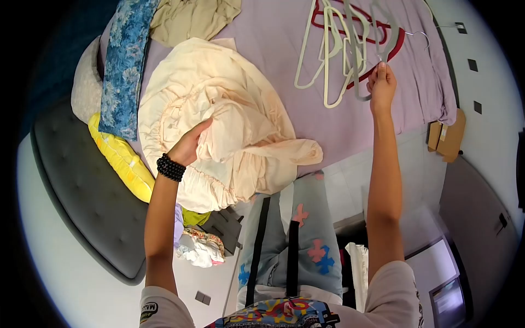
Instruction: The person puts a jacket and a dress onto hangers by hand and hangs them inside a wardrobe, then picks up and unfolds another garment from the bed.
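**Your right hand grips a gray hanger while your left is at the cream cloth**

Your left hand [188, 145] is at the cream cloth [249, 117], left of the frame's center. A digit reaches over the folds and the rest of the fingers are partly hidden, so whether they are closed on the fabric I cannot tell. You wear a black beaded bracelet [171, 168] on that wrist. The cloth lies bunched on the bed [333, 131], with gathered edges and a narrow, twisted end pointing right.

Your right hand [383, 86], at the upper right, is closed to a narrow pinch on the gray hanger [356, 60]. Just left of it, pale hangers [326, 60] overlap red hangers [402, 45] on the lavender bedding; a metal hook sticks out to the right of them.

At the upper left, a beige cloth [188, 21] lies beside a blue floral pillow [124, 71], with a light gray pillow [86, 85] next to it. A yellow item [121, 158] sits below those, near the dark padded headboard [90, 191].

Below the cream cloth you can see your light blue jeans [314, 218], with black straps and pink and blue patches. At the right edge of the bed is a cardboard box [450, 136].
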Available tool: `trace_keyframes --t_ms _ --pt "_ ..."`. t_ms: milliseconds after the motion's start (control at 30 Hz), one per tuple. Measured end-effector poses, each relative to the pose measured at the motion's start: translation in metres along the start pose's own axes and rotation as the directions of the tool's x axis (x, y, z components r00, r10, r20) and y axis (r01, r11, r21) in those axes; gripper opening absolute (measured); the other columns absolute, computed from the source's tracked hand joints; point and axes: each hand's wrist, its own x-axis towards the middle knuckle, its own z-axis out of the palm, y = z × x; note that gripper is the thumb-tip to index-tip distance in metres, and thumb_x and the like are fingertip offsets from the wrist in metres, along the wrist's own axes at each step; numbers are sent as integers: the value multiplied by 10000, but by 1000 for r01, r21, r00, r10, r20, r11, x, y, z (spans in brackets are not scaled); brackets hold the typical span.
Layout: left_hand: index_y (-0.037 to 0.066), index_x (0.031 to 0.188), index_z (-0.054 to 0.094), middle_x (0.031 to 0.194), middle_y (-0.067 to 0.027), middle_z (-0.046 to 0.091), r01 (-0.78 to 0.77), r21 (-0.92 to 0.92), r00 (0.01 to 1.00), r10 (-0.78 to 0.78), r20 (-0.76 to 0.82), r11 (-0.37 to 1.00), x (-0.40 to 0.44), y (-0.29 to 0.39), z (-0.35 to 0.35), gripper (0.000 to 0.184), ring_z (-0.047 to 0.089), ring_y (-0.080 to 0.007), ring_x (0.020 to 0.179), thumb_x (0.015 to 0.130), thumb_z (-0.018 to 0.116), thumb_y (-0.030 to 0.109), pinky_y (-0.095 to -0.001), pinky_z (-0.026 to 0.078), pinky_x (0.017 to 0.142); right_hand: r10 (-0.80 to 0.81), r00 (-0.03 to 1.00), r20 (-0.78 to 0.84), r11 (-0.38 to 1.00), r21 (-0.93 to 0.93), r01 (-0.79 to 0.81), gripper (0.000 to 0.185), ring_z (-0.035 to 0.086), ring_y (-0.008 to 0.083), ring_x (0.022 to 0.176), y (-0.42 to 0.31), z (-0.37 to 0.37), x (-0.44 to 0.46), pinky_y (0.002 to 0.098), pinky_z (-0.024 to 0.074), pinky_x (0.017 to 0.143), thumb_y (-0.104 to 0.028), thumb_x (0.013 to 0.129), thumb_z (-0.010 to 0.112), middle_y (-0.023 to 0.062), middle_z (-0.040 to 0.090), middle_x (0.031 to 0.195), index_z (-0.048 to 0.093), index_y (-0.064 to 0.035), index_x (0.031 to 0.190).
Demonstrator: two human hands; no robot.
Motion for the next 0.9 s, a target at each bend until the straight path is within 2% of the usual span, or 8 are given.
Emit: trace_keyframes --t_ms 100,200,267,433,533,700,833,900 --pt "-3 1278 505 1256 -118 582 -110 -229 978 146 147 967 4 1 -18 411 557 -220 1155 957 479 253 -352 418 1013 61 994 -90 998 24 -59 310 240 50 455 -26 9 -32 234 175 405 -269 1005 439 -52 330 589 428 -92 750" --pt "12 1289 500 1267 -125 575 -136 -388 952 228 203 912 -7 13 -23 430 536 -239 1183 958 468 284 -380 420 1015 121 989 80 961 240 -137 304 200 49 464 -33 -15 -71 233 146 408 -265 1004 445 -57 287 593 415 -100 750" --pt "22 1292 501 1264 -124 578 -265 -426 935 339 106 865 -11 27 -6 449 530 -257 1191 958 458 320 -410 421 1011 376 888 267 620 639 -454 308 161 53 473 -26 -35 -85 233 127 409 -288 1004 450 -54 241 599 410 -105 759" --pt "33 1291 498 1243 -110 588 -252 -311 921 326 212 916 -9 35 -46 415 588 -234 1108 960 470 281 -385 455 973 329 941 74 848 415 -329 312 131 60 467 -46 -40 -129 234 113 401 -321 1007 433 -49 200 611 416 -100 788" --pt "36 1279 502 1220 -99 601 -310 -144 939 326 108 940 -11 48 -45 375 600 -215 1089 954 488 223 -363 471 951 216 863 457 131 862 -490 311 108 69 466 -35 -53 -129 247 95 392 -293 1022 389 -45 176 605 394 -81 795" --pt "42 1317 471 1238 -81 592 -308 -67 950 303 -69 949 -15 57 -41 398 592 -195 1091 967 485 230 -330 464 954 133 825 549 167 808 -564 299 133 46 438 -23 -33 -126 225 113 356 -288 1027 365 -50 184 599 405 -88 808" --pt "7 1348 438 1233 -70 592 -168 551 915 337 -221 817 10 46 -59 508 573 -157 1091 990 431 367 -282 434 957 412 779 472 371 694 -617 298 157 36 431 -19 0 -123 220 124 353 -323 1015 402 -65 209 587 425 -122 795" --pt "-15 1309 474 1200 -72 601 -108 563 971 208 -116 819 0 44 -45 574 561 -150 1089 916 570 392 -275 424 954 398 801 447 524 606 -598 312 167 41 431 -18 18 -116 218 130 365 -345 1003 428 -65 233 577 425 -129 776"
